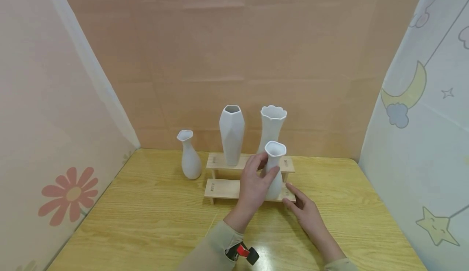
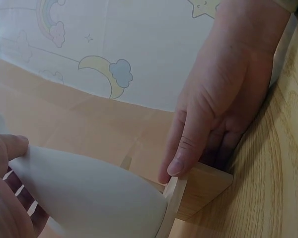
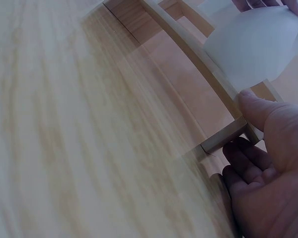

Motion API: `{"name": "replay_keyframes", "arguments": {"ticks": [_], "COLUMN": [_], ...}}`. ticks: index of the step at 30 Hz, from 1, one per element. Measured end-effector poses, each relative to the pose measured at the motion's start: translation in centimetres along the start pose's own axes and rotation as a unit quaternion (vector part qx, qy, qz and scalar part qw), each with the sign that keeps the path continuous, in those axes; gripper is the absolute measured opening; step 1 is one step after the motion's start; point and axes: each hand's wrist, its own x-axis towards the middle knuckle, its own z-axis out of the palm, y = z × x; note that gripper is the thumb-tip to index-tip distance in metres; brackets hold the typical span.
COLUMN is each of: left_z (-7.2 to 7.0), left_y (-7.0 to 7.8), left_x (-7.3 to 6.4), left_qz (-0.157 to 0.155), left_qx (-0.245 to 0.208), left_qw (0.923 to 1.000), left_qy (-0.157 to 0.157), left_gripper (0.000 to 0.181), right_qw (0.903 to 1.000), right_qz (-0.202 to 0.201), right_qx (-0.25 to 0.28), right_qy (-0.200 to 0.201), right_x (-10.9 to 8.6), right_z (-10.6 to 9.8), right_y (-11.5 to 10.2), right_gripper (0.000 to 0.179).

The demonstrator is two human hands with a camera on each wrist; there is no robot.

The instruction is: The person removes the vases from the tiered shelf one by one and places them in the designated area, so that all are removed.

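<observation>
Gripping a slim vase (image 1: 275,184) on the lower shelf (image 1: 224,188): left hand (image 1: 253,183). Pinching the shelf's end: right hand (image 1: 307,216). A faceted vase (image 1: 232,136) and scalloped vase (image 1: 271,127) stand above; a fourth vase (image 1: 191,163), on the table (image 1: 146,226), remains unshelved.

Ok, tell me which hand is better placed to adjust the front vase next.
Probably the left hand: it grips the front vase, while the right hand holds the lower shelf by its right end.
</observation>
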Motion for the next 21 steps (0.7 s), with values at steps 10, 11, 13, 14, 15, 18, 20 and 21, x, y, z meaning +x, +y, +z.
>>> {"name": "replay_keyframes", "arguments": {"ticks": [10, 11, 13, 14, 15, 18, 20, 21], "left_z": [-0.4, -0.6, -0.9, -1.1, -1.3, -2.1, -2.8, -3.1], "left_y": [0.5, 0.6, 0.9, 1.1, 1.2, 1.7, 2.0, 2.1], "left_x": [-0.2, -0.3, -0.3, -0.4, -0.4, -0.6, -0.8, -0.8], "left_qz": [0.034, 0.033, 0.032, 0.029, 0.028, 0.023, 0.017, 0.015], "left_qx": [0.006, 0.003, -0.003, -0.006, -0.008, -0.013, -0.016, -0.018], "left_qw": [0.9993, 0.9993, 0.9994, 0.9995, 0.9995, 0.9996, 0.9997, 0.9997], "left_qy": [0.015, 0.015, 0.014, 0.013, 0.012, 0.01, 0.007, 0.006], "left_gripper": [0.038, 0.038, 0.038, 0.038, 0.038, 0.036, 0.036, 0.036], "right_qw": [0.9999, 0.9999, 0.9998, 0.9998, 0.9999, 0.9999, 1.0, 1.0], "right_qz": [-0.01, -0.012, -0.014, -0.014, -0.013, -0.012, -0.009, -0.007], "right_qx": [0.006, 0.007, 0.01, 0.01, 0.009, 0.004, 0.0, -0.003], "right_qy": [0.006, 0.007, 0.006, 0.005, 0.005, 0.005, 0.003, 0.001], "right_x": [0.0, 0.0, 0.0, 0.0, 0.0, -0.1, -0.2, -0.2], "right_z": [0.1, 0.1, 0.2, 0.1, 0.1, 0.0, 0.0, -0.1], "right_y": [0.3, 0.3, 0.3, 0.3, 0.3, 0.2, 0.1, 0.0], "right_gripper": [0.069, 0.069, 0.069, 0.069, 0.069, 0.07, 0.07, 0.071]}}
